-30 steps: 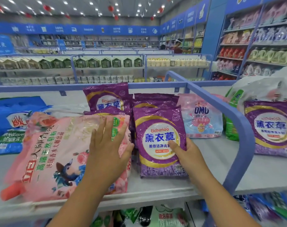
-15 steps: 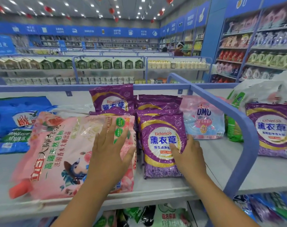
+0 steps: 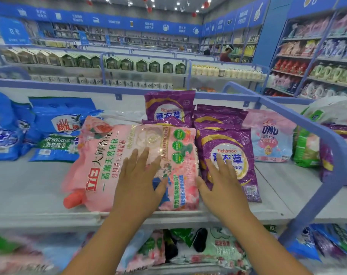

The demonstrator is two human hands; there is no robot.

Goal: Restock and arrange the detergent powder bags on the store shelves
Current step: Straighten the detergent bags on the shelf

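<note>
Head view: left hand (image 3: 138,187) flat, fingers straight, on pink bag (image 3: 129,163); long axis 9-to-3. Right hand (image 3: 221,187) open on purple bag (image 3: 230,155) at 3 o'clock, gripping nothing.

Both hands (image 3: 138,181) (image 3: 222,185) flat, fingers spread

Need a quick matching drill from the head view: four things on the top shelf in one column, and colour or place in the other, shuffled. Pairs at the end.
Things
1. large bag under the left hand
2. front Eichimoo bag
3. OMO bag
4. bag with the bird logo

Descriptions
A. blue, left of the big pink bag
B. purple, right hand resting flat on it
C. pink with a red cap at its lower left corner, lying flat
D. pale pink and light blue, right of the purple stack

Pairs: 1-C, 2-B, 3-D, 4-A
</note>
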